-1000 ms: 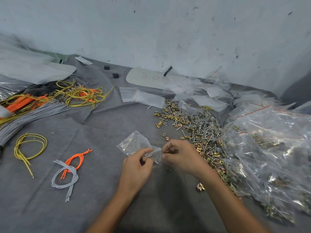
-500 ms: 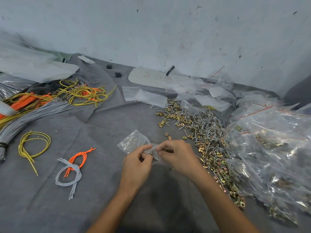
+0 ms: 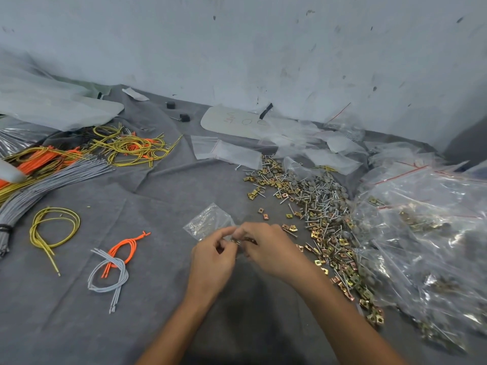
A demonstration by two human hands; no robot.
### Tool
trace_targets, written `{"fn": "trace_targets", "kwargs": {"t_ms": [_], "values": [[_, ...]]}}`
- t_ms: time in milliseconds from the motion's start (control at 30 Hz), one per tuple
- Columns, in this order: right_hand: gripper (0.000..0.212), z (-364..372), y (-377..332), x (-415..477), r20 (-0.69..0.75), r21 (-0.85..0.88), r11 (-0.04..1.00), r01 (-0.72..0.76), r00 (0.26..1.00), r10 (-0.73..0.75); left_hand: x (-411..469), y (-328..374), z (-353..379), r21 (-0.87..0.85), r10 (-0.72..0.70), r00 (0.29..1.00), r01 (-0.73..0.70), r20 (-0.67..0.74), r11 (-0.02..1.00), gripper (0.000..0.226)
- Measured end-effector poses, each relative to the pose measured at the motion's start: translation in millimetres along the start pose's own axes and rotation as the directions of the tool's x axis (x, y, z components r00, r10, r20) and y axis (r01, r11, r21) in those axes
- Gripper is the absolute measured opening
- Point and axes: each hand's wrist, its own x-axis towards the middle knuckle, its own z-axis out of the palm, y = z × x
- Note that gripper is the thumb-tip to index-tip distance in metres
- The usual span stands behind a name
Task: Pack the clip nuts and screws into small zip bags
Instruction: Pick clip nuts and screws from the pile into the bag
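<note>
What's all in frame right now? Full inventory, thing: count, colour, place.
small zip bag: one, clear, centre, held at its mouth by both hands
loose clip nuts and screws: many, brass and silver, pile right of centre
filled bags: a heap, clear with red seal strips, far right
empty zip bags: a few, clear, behind the pile
cords: yellow loop, orange and grey knot, larger bundles far left
cloth: one, grey, covers the surface
left hand: pinching the bag mouth
right hand: fingers at the bag mouth, a metal piece between them
</note>
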Motion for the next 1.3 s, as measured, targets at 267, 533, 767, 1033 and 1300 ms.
{"fn": "trace_targets", "kwargs": {"t_ms": [267,533,767,1033,1300], "values": [[0.029,2,-1,-2,-0.026,-0.077,0.996,0.037,0.999,-0.039,0,5,0,-0.023,0.033,0.999,-0.033,0.014,0.999,0.040],[0.024,-19,36,4,-0.157,-0.038,0.997,-0.070,0.986,0.064,0,2,4,-0.006,-0.039,0.999,0.039,-0.025,0.999,0.038],[0.023,-27,65,40,-0.188,-0.154,0.970,-0.191,0.969,0.161,0,2,4,0.005,-0.037,0.999,0.037,-0.019,0.999,0.035],[0.041,-18,59,70,-0.082,-0.322,0.938,-0.130,0.991,0.110,1,0,4,-0.019,-0.047,0.999,0.047,-0.015,0.999,0.035],[0.020,-16,58,57,-0.095,-0.323,0.942,-0.090,0.993,0.063,1,2,3,-0.007,-0.073,0.997,0.073,-0.011,0.997,0.032]]}}
